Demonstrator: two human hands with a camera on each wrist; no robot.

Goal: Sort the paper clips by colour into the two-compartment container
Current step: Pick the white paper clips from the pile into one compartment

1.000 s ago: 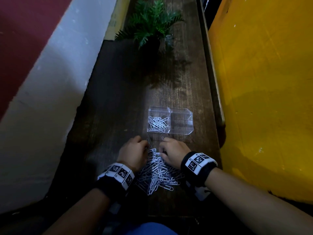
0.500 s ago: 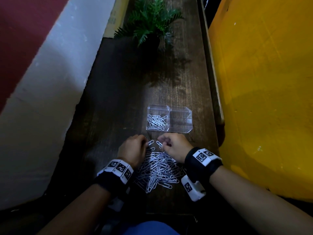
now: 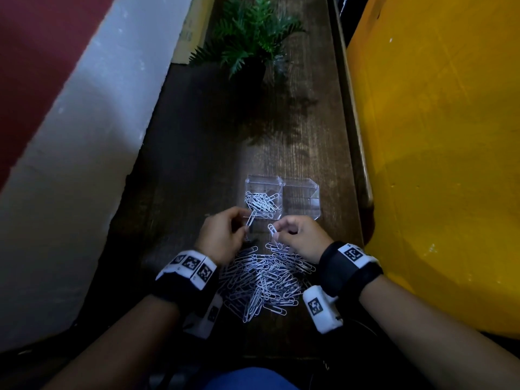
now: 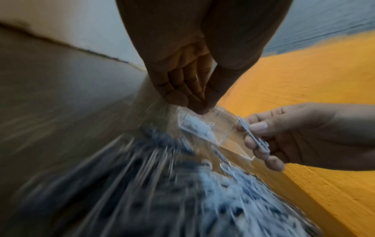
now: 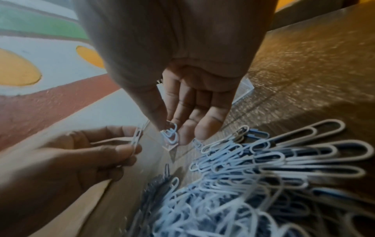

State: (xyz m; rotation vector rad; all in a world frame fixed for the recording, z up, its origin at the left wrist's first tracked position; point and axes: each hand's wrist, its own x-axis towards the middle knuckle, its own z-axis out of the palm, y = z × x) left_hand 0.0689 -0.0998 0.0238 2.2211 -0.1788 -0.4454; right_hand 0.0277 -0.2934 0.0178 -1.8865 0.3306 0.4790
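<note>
A clear two-compartment container [image 3: 314,187] stands on the dark wooden bench; its left compartment holds several white paper clips [image 3: 261,202], the right one looks empty. A pile of white and dark clips [image 3: 264,280] lies between my wrists. My left hand [image 3: 225,235] is raised just in front of the left compartment and pinches a white clip [image 3: 250,220] [image 5: 135,139]. My right hand [image 3: 298,235] hovers beside it, thumb and fingers pinching a white clip [image 3: 272,229] [image 5: 171,133] [image 4: 253,136].
A potted fern [image 3: 250,43] stands farther along the bench [image 3: 197,164]. A yellow wall [image 3: 436,164] runs close on the right, a white and red wall [image 3: 70,136] on the left. Both wrists carry black bands with marker tags.
Both hands have lifted off the pile and moved toward the container, each now holding up a white clip that it picked from the heap.
</note>
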